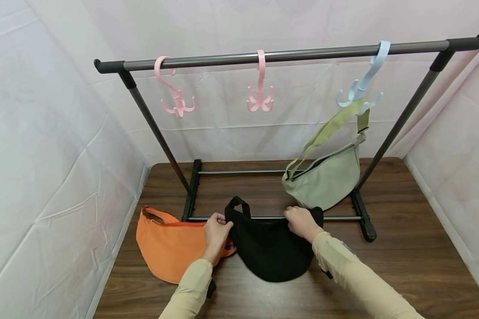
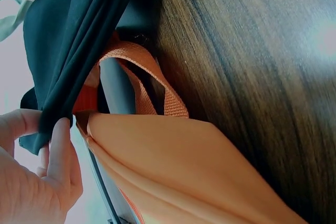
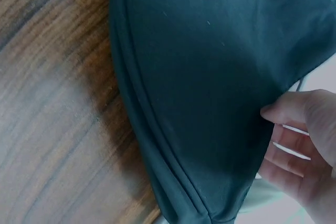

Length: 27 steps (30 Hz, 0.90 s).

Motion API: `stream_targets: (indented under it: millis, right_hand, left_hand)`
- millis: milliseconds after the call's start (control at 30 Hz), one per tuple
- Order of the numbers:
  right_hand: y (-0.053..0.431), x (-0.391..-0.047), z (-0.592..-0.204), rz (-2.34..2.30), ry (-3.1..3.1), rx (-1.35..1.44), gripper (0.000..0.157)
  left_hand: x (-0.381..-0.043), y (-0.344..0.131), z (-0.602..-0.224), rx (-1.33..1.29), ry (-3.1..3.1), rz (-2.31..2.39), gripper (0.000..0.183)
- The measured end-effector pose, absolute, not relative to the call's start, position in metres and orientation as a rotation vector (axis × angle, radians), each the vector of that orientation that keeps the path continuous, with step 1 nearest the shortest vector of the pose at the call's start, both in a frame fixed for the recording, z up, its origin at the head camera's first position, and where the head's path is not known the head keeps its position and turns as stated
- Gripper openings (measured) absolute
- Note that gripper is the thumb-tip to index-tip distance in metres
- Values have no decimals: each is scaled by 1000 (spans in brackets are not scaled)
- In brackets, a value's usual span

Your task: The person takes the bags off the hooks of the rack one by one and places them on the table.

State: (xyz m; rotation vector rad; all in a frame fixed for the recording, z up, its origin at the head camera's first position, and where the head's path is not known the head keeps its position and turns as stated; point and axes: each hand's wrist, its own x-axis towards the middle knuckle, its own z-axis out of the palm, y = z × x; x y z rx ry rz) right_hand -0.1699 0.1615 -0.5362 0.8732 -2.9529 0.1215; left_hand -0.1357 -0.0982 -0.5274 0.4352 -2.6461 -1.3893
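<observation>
A black crescent-shaped bag (image 1: 273, 250) hangs between both hands over the front of the rack's base. My left hand (image 1: 217, 235) pinches its upper left corner, thumb and fingers on the cloth in the left wrist view. At the upper right edge, my right hand (image 1: 302, 223) pinches the cloth between thumb and fingers (image 3: 287, 153). A short loop of black strap (image 1: 238, 205) stands up at the left end. Beside the left hand lies an orange bag (image 1: 171, 248), its webbing strap (image 2: 152, 72) partly behind the black bag.
A metal rack (image 1: 303, 55) stands on the brown wooden surface (image 1: 415, 239). From its bar hang two pink hooks (image 1: 260, 88), (image 1: 178, 99) and a blue hook (image 1: 367, 79). A pale green bag (image 1: 327, 177) hangs from the blue one. White cloth walls (image 1: 56, 146) enclose the space.
</observation>
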Motion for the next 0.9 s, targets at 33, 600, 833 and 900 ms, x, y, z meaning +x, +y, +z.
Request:
stream_targets:
  millis: [33, 600, 833, 900]
  right_hand:
    - [163, -171, -535, 130, -2969, 888, 9]
    - [171, -178, -524, 206, -3018, 1019, 24]
    - [173, -178, -520, 208, -3017, 1034, 16]
    - [173, -177, -517, 213, -3025, 1030, 13]
  left_hand:
    - [-136, -98, -528, 429, -2646, -1392, 14]
    - [-138, -102, -528, 426, -2659, -1402, 16]
    - [-137, -105, -523, 391, -2651, -1422, 17]
    - [-136, -107, -522, 392, -2649, -1449, 17]
